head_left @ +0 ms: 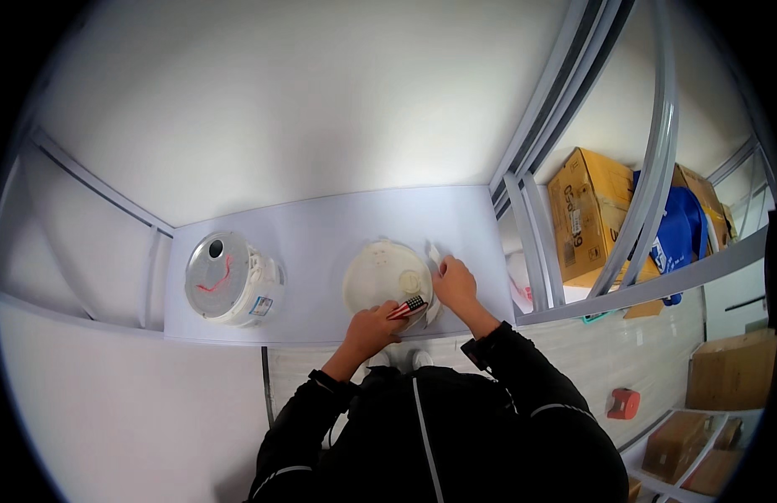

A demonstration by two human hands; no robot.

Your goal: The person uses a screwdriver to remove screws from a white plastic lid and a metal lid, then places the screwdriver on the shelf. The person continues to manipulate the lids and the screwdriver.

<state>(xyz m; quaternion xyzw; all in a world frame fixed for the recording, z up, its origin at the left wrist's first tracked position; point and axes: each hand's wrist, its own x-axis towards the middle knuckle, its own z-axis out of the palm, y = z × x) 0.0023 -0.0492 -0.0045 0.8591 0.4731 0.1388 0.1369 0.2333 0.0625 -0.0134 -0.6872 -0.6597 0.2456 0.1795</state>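
A round cream-white bucket lid (376,281), with a round cap in it, is in front of me on the pale table. My left hand (372,331) is closed at its near edge, gripping a small flag-patterned tool (408,308) in red, white and dark blue. The tool lies over the lid's near right part; its exact kind is not clear. At the lid's right edge my right hand (455,285) is closed on a thin white strip (434,252). One end of the strip sticks up beyond the fingers, and white material also shows below them along the rim.
A white bucket (263,289) with a grey lid, a dark round hole and a red mark stands at the table's left. Grey metal posts (523,243) rise at the right. Beyond them are cardboard boxes (590,210) and a blue bag (683,222). A red stool (624,403) is on the floor.
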